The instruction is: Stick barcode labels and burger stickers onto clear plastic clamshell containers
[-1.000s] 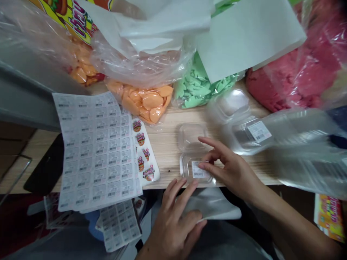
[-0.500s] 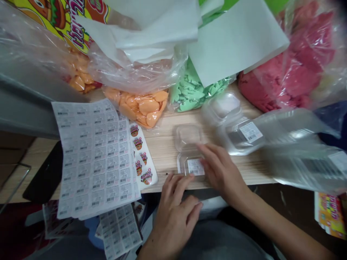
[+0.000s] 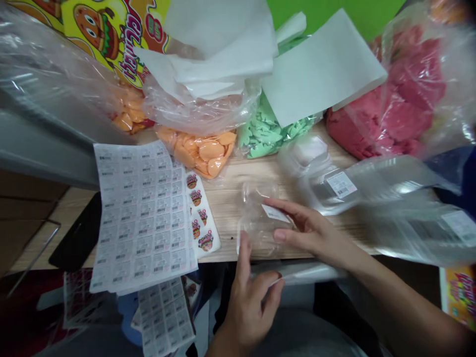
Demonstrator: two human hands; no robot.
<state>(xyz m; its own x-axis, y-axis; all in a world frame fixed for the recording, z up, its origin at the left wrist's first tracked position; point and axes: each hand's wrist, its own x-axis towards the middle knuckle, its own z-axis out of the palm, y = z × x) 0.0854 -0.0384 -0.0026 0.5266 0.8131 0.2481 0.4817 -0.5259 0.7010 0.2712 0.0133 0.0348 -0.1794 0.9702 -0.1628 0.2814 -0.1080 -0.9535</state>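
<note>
- Clear plastic clamshell (image 3: pixel 258 220) lying on the pale wood tabletop (image 3: pixel 226 208), close to the table's near edge: is that what your right hand (image 3: pixel 310 233) has?
- Yes. Your right hand is half closed on the clamshell's right side, with your fingers bent toward a white barcode label (image 3: pixel 275 213) stuck on its top. The clamshell looks hazy and crumpled, and I can't tell whether a clear film covers it.
- And your left hand (image 3: pixel 247 312)?
- Your left hand is partly open, below the table edge, with your thumb (image 3: pixel 243 253) raised against the clamshell's left side. Your curled fingers are at a flat, clear plastic sleeve (image 3: pixel 307 273), but I can't tell whether they grip it.
- What's beside you?
- To your left lie a large sheet of barcode labels (image 3: pixel 145 213) and a strip of burger stickers (image 3: pixel 201 213), just beside each other. Beyond your hands are plastic bags of orange pieces (image 3: pixel 197 153), green pieces (image 3: pixel 273 134) and red material (image 3: pixel 383 116). To your right, a labelled plastic clamshell (image 3: pixel 320 183) sits near your right hand.
</note>
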